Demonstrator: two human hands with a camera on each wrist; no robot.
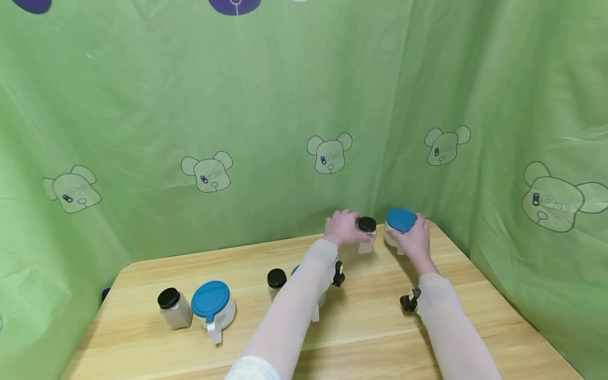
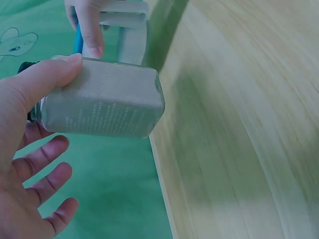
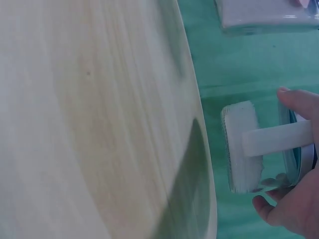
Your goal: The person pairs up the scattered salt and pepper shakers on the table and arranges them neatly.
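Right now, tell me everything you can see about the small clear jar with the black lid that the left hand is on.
The small clear square-sided jar has a black screw lid and looks filled with pale beige powder; faint print runs along one side. It stands upright near the wooden table's far edge. The left hand holds it, thumb pressed on one side. The blue-lidded white cup stands beside it.

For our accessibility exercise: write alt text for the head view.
A left hand holds a black-lidded jar beside a blue-lidded cup gripped by the right hand, at the far edge of a wooden table.
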